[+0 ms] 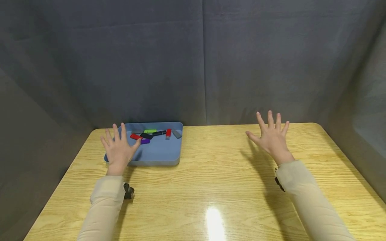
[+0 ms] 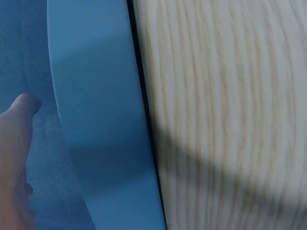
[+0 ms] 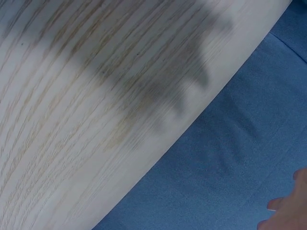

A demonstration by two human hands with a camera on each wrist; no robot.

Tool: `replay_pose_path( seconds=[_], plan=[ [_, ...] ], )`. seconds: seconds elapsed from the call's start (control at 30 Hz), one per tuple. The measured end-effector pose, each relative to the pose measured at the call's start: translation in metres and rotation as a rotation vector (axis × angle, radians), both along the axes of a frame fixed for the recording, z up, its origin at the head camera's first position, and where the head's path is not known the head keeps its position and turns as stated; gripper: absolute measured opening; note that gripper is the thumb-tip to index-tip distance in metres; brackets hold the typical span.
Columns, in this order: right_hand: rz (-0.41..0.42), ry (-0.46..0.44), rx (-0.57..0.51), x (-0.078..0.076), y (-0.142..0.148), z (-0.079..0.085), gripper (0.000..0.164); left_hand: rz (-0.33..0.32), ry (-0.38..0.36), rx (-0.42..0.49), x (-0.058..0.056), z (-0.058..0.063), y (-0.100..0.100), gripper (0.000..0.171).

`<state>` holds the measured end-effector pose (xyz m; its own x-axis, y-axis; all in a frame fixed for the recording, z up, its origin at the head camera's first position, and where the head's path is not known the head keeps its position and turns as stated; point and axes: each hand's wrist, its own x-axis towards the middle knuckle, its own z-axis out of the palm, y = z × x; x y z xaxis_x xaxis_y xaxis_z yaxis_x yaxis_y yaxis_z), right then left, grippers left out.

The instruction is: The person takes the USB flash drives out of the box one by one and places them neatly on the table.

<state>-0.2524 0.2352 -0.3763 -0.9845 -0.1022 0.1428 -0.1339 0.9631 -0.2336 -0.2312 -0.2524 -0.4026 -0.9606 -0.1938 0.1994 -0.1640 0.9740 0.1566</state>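
My left hand [image 1: 118, 150] is spread with straight fingers over the left side of a blue-grey tray [image 1: 163, 154] and holds nothing. Inside the tray, toward its back, lie several small sticks that look like USB flash drives: a green one [image 1: 150, 131], a red one [image 1: 168, 133], a grey one [image 1: 177, 134], a long black one [image 1: 159, 133] and a purple one [image 1: 145, 141]. Over the table's right side my right hand [image 1: 272, 139] is raised, its fingers fanned out, with nothing in it. The left wrist view shows the thumb [image 2: 21, 115] beside the tray's wall [image 2: 100, 110].
The wooden table [image 1: 211, 174] reaches back to a dark grey curtain [image 1: 150, 67], which also hangs along both sides. Each wrist carries a small black device, partly hidden by the sleeves [image 1: 105, 201]. A bright light reflection lies on the table's near part.
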Motion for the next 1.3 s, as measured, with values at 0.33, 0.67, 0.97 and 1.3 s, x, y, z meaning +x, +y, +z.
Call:
replay_pose_path(
  seconds=[0.33,0.67,0.97,1.3],
  plan=[
    [0.003,-0.009,0.008,0.000,-0.005,-0.002,0.086,0.052,0.103,0.016,0.005,-0.007,-0.014,0.078],
    [0.013,-0.012,0.031,-0.003,-0.012,-0.005,0.084,0.120,0.264,0.114,0.011,-0.011,-0.028,0.055],
    [0.034,-0.026,0.020,-0.005,-0.022,-0.007,0.080,0.199,0.212,0.265,0.012,-0.012,-0.041,0.045],
    [0.065,-0.074,-0.047,-0.006,-0.033,-0.010,0.079,0.223,0.150,0.431,0.013,-0.017,-0.051,0.038]
  ],
)
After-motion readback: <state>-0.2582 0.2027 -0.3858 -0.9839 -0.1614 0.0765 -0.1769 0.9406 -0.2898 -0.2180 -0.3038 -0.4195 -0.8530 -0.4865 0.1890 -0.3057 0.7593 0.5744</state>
